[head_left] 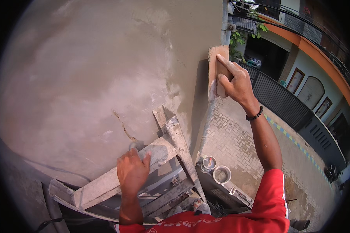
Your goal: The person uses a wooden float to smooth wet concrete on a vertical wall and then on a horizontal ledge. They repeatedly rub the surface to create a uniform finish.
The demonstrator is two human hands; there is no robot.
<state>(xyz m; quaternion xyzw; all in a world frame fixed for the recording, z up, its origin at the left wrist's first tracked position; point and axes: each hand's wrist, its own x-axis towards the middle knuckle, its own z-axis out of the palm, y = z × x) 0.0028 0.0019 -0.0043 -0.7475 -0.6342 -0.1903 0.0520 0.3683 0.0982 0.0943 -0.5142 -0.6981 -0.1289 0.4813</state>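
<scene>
My right hand (239, 84) grips a wooden plastering float (213, 73), its index finger stretched along the board. The float stands upright at the right-hand edge of a grey plastered wall (105, 70). Darker, damp-looking plaster runs down the wall beside it. Lower down, my left hand (133, 171) is curled over a plaster-stained beam (101, 188) of a wooden frame, thumb apart from the fingers. What its fingertips do behind the beam is partly hidden. A brownish crack or streak (123, 126) marks the wall just above this hand.
Far below at the right are two buckets (221, 174), a paved lane (237, 132) and a dark fence (286, 101) before a house. Cables (295, 15) cross the upper right. A slanted timber (184, 151) joins the beam, and my feet (204, 209) show under the frame.
</scene>
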